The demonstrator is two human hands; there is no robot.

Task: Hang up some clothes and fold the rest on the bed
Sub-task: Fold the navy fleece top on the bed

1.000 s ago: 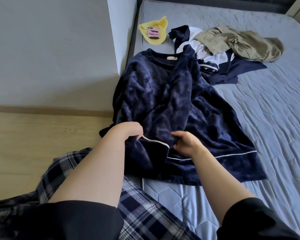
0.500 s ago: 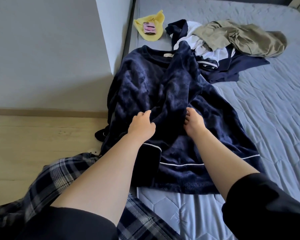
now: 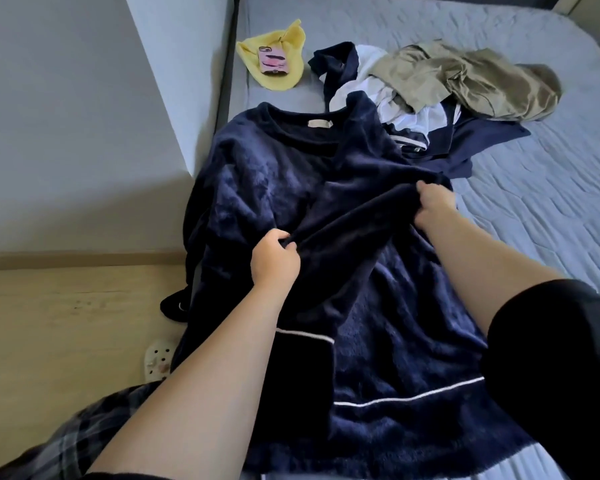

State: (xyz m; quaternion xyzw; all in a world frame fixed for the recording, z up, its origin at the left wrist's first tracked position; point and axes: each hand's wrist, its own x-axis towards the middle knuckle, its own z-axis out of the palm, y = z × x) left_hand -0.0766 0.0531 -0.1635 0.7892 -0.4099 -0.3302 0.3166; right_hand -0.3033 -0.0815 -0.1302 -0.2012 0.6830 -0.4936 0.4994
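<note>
A dark navy fleece top (image 3: 267,181) with white piping lies spread on the grey-blue bed (image 3: 551,209), its collar toward the far end. Its right sleeve is folded across the body. My left hand (image 3: 274,261) grips the lower end of that sleeve near the middle of the top. My right hand (image 3: 433,206) grips the sleeve's upper part at the top's right side, lifting the fabric a little. The other sleeve hangs off the bed's left edge toward the floor.
Behind the top lies a heap of clothes: a khaki garment (image 3: 465,77), white cloth (image 3: 371,74) and a navy piece (image 3: 482,140). A yellow cloth (image 3: 284,46) with a pink phone (image 3: 273,60) sits at the far left. White wall panel and wooden floor lie left, with a slipper (image 3: 158,358).
Both hands moved up from the hem to the folded sleeve and closed on it. The right hand has pulled its part of the sleeve to the right.
</note>
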